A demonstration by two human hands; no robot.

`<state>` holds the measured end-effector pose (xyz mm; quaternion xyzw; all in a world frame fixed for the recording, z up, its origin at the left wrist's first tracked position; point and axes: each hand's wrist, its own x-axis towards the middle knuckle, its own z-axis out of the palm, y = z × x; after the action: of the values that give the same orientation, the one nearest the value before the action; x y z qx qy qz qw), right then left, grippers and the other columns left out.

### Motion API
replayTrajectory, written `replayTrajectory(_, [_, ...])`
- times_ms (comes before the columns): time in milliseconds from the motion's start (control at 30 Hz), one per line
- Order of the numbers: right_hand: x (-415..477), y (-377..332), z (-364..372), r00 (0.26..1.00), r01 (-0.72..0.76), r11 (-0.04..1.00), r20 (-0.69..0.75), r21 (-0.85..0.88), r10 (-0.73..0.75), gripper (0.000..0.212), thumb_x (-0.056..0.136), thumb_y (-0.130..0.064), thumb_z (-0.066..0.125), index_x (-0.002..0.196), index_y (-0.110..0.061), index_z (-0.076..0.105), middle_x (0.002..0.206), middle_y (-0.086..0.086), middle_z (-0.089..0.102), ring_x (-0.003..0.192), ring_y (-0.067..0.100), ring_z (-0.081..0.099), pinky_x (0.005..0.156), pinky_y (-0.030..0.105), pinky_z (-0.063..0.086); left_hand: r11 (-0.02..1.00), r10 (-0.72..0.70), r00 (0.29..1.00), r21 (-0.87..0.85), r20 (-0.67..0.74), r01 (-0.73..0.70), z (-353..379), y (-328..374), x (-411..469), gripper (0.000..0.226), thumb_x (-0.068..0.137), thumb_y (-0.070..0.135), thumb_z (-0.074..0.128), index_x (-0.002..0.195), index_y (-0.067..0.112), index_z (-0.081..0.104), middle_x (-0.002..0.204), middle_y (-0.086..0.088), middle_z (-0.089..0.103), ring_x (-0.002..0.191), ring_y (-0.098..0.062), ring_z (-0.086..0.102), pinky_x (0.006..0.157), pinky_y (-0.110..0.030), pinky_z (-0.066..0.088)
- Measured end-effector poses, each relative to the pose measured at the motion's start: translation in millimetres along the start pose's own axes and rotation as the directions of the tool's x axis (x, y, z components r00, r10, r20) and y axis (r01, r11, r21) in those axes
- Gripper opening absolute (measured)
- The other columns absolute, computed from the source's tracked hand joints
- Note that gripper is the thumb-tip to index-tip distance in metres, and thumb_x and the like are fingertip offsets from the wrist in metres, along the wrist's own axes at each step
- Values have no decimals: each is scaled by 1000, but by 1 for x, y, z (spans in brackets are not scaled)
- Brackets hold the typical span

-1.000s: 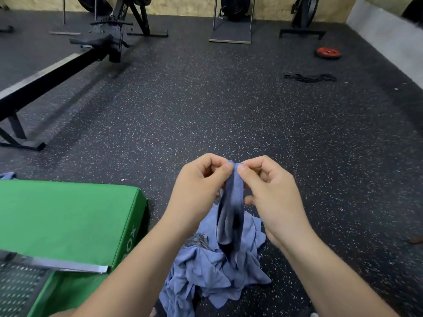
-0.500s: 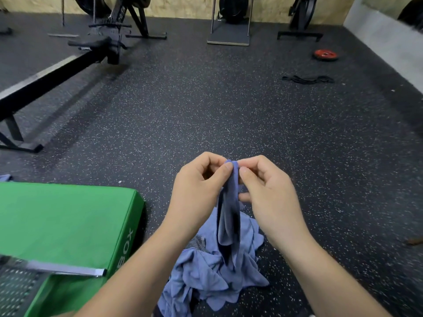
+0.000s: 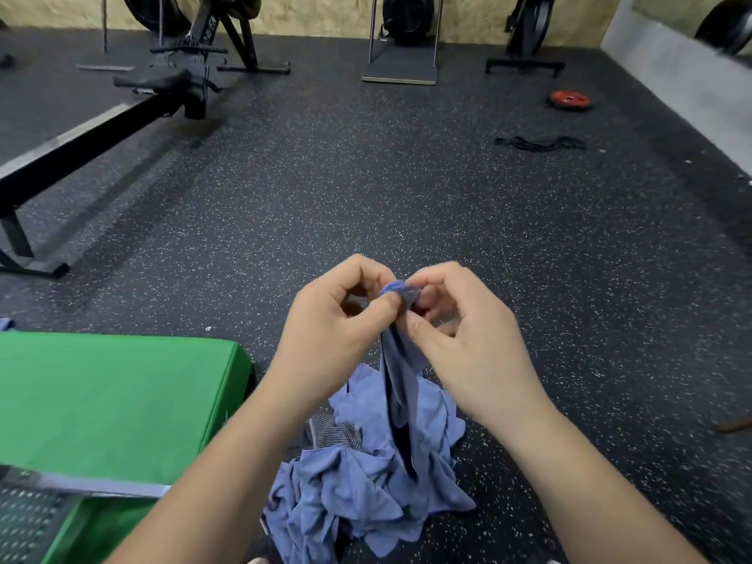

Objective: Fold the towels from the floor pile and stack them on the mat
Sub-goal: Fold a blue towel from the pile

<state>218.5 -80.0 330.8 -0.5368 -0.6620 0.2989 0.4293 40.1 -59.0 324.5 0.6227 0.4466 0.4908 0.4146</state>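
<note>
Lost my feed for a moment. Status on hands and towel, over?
Copy: left hand and right hand both pinch blue towel at its top. It hangs bunched over floor pile. To the left, green mat; nothing in between.

Ahead of the left hand (image 3: 333, 331) and right hand (image 3: 468, 343) the floor (image 3: 407, 189) is open over a wide stretch, as far as the rower (image 3: 81, 144) at far left and the strap (image 3: 541, 143) and red plate (image 3: 569, 100) at far right. The top of the mat (image 3: 101, 400), just left of the pile (image 3: 366, 490), is free except at its near corner, where a grey bar (image 3: 101, 484) and a metal grid (image 3: 24, 523) cross it. Straight below the hands the hanging towel (image 3: 401, 384) and the pile block the way down, while the floor to the right of the pile is free.
</note>
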Motion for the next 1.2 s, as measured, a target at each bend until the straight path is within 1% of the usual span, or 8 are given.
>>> replayTrajectory(200, [5, 5, -9, 986, 166, 970, 48, -179, -160, 15, 97, -23, 77, 93, -25, 63, 108, -12, 62, 108, 13, 61, 95, 35, 48, 999, 34, 999, -31, 30, -33, -11, -4, 5, 11, 99, 15, 69, 95, 25, 70, 89, -12, 68, 81, -16, 58, 76, -38, 46])
replayTrajectory(267, [4, 2, -8, 982, 188, 965, 52, -185, -181, 18, 97, -23, 77, 91, -25, 60, 97, -12, 63, 95, 15, 62, 89, 42, 50, 999, 47, 999, -21, 13, -47, -14, -5, 6, 8, 98, 16, 69, 98, 24, 71, 88, -8, 68, 79, -17, 57, 74, -38, 45])
replayTrajectory(533, [2, -10, -12, 942, -21, 996, 331, -91, 50, 26, 88, -16, 79, 99, -27, 58, 82, -2, 65, 70, 18, 57, 65, 29, 46, 995, 93, 996, 30, -8, -92, -21, -5, 9, 14, 100, 16, 68, 101, 29, 72, 89, 0, 70, 79, -17, 57, 74, -38, 46])
replayTrajectory(600, [4, -6, -15, 918, -22, 980, 384, -199, 98, 25, 87, -22, 78, 85, -20, 53, 75, -1, 61, 67, 15, 51, 62, 29, 38, 993, 107, 994, 53, -35, -105, -27, -5, 11, 11, 100, 18, 68, 102, 27, 72, 91, -7, 70, 79, -21, 57, 74, -41, 47])
replayTrajectory(700, [7, -1, -18, 912, 115, 862, 397, -493, 106, 46, 90, -43, 73, 69, -16, 42, 74, -1, 51, 83, 22, 47, 81, 35, 34, 991, 107, 994, 87, -38, -103, -35, -7, 13, 12, 100, 17, 70, 102, 28, 74, 92, -7, 71, 77, -23, 56, 72, -43, 48])
replayTrajectory(867, [9, 3, -28, 977, 84, 659, 192, -747, 92, 38, 91, -50, 64, 66, -27, 47, 87, -8, 40, 90, 23, 41, 89, 45, 37, 973, 102, 994, 210, -43, -91, -34, -9, 10, 20, 102, 8, 71, 99, 28, 73, 87, 9, 71, 71, -13, 55, 67, -31, 46])
replayTrajectory(1000, [10, 0, -36, 994, -2, 811, 85, -584, 64, 27, 91, -34, 67, 79, -24, 45, 80, -4, 46, 76, 23, 50, 71, 43, 45, 971, 109, 989, 224, -100, -84, -41, -10, 14, 21, 102, 9, 71, 98, 30, 71, 85, 6, 71, 71, -14, 55, 68, -32, 46])
replayTrajectory(1200, [8, -7, -41, 993, 114, 962, -10, -248, -120, 24, 97, -24, 75, 87, -20, 54, 72, -2, 57, 70, 18, 53, 64, 23, 42, 981, 108, 980, 177, -164, -79, -48, -13, 18, 12, 102, 11, 72, 100, 22, 72, 85, 3, 67, 72, -12, 53, 68, -31, 42])
